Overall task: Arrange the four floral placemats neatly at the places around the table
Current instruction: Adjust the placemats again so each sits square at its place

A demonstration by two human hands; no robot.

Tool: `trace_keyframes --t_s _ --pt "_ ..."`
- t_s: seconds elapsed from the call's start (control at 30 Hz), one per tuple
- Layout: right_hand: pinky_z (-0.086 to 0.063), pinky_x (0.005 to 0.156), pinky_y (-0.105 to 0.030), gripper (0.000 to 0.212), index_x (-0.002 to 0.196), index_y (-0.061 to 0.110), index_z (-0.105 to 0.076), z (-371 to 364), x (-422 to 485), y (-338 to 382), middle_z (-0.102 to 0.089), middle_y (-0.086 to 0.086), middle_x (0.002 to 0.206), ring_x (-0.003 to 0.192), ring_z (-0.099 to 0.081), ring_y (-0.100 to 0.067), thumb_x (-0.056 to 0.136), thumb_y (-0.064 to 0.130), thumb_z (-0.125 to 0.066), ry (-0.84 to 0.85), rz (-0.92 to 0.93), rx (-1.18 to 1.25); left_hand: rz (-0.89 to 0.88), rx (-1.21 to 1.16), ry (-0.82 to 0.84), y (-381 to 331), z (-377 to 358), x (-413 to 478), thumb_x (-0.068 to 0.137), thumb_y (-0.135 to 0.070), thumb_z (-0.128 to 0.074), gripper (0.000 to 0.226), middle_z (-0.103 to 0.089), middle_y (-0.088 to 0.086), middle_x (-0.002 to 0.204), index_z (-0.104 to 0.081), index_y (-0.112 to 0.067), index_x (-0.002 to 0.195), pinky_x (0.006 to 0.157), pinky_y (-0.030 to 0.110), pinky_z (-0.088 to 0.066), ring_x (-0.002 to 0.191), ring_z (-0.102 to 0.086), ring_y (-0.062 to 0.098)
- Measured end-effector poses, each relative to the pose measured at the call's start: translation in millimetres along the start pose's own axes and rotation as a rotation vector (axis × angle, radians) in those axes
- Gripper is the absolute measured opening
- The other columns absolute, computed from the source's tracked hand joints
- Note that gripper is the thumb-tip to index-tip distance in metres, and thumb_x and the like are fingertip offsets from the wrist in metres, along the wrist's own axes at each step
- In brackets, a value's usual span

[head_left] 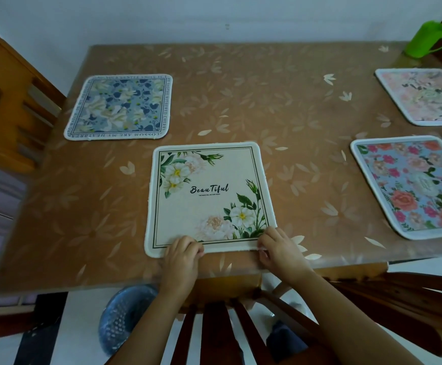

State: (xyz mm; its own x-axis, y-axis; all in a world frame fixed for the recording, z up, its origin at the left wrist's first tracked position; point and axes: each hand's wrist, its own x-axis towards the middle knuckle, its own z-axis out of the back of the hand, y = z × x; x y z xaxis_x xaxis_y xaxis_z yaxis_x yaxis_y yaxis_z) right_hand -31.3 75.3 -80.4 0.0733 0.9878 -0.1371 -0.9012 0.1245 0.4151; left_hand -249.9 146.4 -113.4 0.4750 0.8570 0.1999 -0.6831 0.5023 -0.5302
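A cream placemat [209, 196] with white flowers and the word "Beautiful" lies flat near the table's front edge. My left hand [184, 255] pinches its near edge left of the middle. My right hand [280, 248] grips its near right corner. A blue floral placemat [121, 108] lies at the far left. At the far right lies a pale pink floral placemat [425, 97], partly cut off by the frame. A placemat with red and pink roses on blue [412, 185] lies at the near right.
The table [280, 101] has a brown leaf-patterned cover. A green plastic cup [426, 39] stands at its far right corner. Wooden chairs stand at the left [6, 106], in front of me [222, 330] and at the right [404, 299]. A blue stool [119, 320] sits below the table's edge.
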Motion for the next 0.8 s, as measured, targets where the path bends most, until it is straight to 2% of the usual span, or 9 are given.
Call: trace_keyframes --t_s 0.07,0.2,0.27,0.37,0.53,0.63,0.8 --pt "-0.050 0.077 -0.042 0.009 0.082 -0.001 -0.060 1.6 2.6 0.3 -0.059 -0.020 0.092 0.089 -0.054 -0.034 0.074 0.002 -0.059 0.024 0.021 -0.020 -0.002 0.007 -0.008 -0.8 -0.2 0.3 0.071 -0.003 -0.064 0.006 -0.058 0.009 0.070 -0.061 -0.006 0.067 0.063 0.030 -0.032 0.074 -0.039 0.016" --pt "-0.043 0.083 -0.037 0.014 0.089 -0.002 -0.059 5.7 8.5 -1.1 -0.058 -0.020 0.100 0.096 -0.052 -0.029 0.083 0.004 -0.047 0.095 0.040 -0.054 0.019 0.027 0.012 -2.8 -0.4 1.1 0.063 0.007 -0.076 0.020 -0.058 0.009 0.071 -0.061 -0.005 0.067 0.064 0.029 -0.031 0.075 -0.039 0.015" --pt "-0.040 0.085 -0.034 0.016 0.092 -0.001 -0.058 6.6 9.2 -1.0 -0.057 -0.017 0.104 0.099 -0.051 -0.027 0.085 0.006 -0.045 0.124 0.032 -0.072 0.023 0.036 0.017 -4.3 0.8 0.6 0.061 0.008 -0.077 0.022 -0.058 0.009 0.070 -0.061 -0.005 0.066 0.064 0.028 -0.031 0.074 -0.045 0.019" --pt "-0.038 0.087 -0.031 0.017 0.094 0.002 -0.057 6.9 9.4 -1.0 -0.056 -0.014 0.107 0.102 -0.049 -0.024 0.086 0.009 -0.044 0.128 0.013 -0.068 0.029 0.050 0.022 -6.9 3.1 0.8 0.060 0.008 -0.078 0.023 -0.058 0.009 0.069 -0.061 -0.006 0.065 0.062 0.032 -0.039 0.066 -0.055 0.028" --pt "-0.039 0.086 -0.030 0.017 0.094 0.002 -0.057 5.0 9.9 -2.1 -0.057 -0.014 0.107 0.102 -0.049 -0.025 0.086 0.009 -0.044 0.113 -0.005 -0.060 0.017 0.049 0.042 -7.2 5.2 2.3 0.060 0.009 -0.078 0.023 -0.058 0.008 0.069 -0.061 -0.007 0.065 0.059 0.035 -0.043 0.069 -0.053 0.024" --pt "-0.038 0.086 -0.030 0.016 0.093 0.002 -0.057 5.6 7.4 -6.0 -0.057 -0.014 0.106 0.102 -0.049 -0.025 0.085 0.008 -0.045 0.108 -0.012 -0.050 0.009 0.034 0.060 -8.9 3.9 3.6 0.062 0.008 -0.077 0.022 -0.058 0.007 0.070 -0.062 -0.007 0.067 0.063 0.031 -0.039 0.074 -0.043 0.015" --pt "-0.039 0.083 -0.029 0.014 0.090 0.002 -0.059 11.3 0.0 -20.0 -0.058 -0.013 0.102 0.099 -0.050 -0.027 0.083 0.007 -0.048 0.078 -0.065 -0.013 -0.008 0.037 0.105 -23.3 -3.9 10.7 0.063 0.007 -0.076 0.022 -0.057 0.007 0.070 -0.060 -0.007 0.067 0.065 0.027 -0.033 0.069 -0.054 0.026"
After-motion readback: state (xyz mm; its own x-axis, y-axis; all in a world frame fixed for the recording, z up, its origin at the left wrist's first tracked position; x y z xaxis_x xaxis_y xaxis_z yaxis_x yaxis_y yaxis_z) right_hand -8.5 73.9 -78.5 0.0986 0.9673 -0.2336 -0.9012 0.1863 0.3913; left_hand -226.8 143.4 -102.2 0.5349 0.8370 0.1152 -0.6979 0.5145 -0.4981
